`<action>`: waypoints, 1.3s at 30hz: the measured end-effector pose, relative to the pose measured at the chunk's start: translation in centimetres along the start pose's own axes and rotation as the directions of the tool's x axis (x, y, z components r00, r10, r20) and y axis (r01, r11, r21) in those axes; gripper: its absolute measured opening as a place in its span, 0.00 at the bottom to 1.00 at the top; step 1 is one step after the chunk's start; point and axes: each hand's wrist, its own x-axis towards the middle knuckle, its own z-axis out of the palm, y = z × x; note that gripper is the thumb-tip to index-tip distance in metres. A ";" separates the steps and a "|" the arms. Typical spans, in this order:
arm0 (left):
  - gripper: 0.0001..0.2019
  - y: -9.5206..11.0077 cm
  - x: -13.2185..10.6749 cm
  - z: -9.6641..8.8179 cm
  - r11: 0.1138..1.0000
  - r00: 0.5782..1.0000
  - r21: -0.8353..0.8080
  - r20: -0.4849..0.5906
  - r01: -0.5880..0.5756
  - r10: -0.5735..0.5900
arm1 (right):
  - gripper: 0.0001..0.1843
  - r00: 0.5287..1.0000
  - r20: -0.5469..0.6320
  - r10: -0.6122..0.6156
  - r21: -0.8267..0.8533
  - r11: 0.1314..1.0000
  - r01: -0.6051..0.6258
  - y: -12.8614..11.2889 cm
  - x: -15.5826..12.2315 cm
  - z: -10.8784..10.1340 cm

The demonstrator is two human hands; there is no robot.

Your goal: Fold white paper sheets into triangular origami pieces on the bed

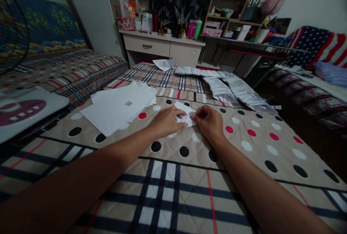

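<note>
Between my two hands a small folded sheet of white paper (pixel 187 113) lies on the polka-dot bedspread. My left hand (pixel 169 121) curls around its left side, with the thumb and fingers at the paper. On the right, my right hand (pixel 208 118) pinches the paper's edge between thumb and forefinger. To the left lies a loose stack of white sheets (pixel 116 105), the top one bearing a small black printed mark. Beyond my hands, rows of folded white papers (pixel 241 89) are packed closely together, and a single folded piece (pixel 164 64) lies near the far edge.
A white and purple object (pixel 29 109) stands at the left edge, below part of a round dark frame (pixel 25 28). Past the bed are a cream dresser (pixel 151 46) crowded with bottles and boxes, and a desk with shelves (pixel 230 19). A flag-patterned cloth (pixel 306 46) lies far right.
</note>
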 end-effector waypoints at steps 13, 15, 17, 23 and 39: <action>0.23 -0.3 0.0 -0.2 0.999 0.998 0.007 0.025 -0.051 0.051 | 0.07 1.000 0.002 -0.011 -0.088 0.996 0.011 -0.3 0.1 0.1; 0.24 -0.4 -0.1 -0.1 0.998 0.998 -0.003 0.020 -0.062 0.062 | 0.08 1.000 -0.002 -0.009 -0.105 0.994 0.009 -0.4 0.1 0.1; 0.25 -0.5 -0.1 -0.1 0.997 0.997 -0.009 0.017 -0.077 0.078 | 0.08 1.000 -0.008 -0.007 -0.108 0.994 0.006 -0.5 0.1 0.1; 0.22 -0.8 0.1 -0.1 0.997 0.997 -0.026 0.026 -0.067 0.068 | 0.09 1.000 -0.021 0.009 -0.091 0.996 -0.011 -0.2 0.0 0.1; 0.22 -0.3 0.1 -0.5 0.998 0.995 0.037 0.086 -0.054 0.051 | 0.08 1.000 -0.013 0.002 -0.116 0.993 -0.003 -0.4 0.1 0.1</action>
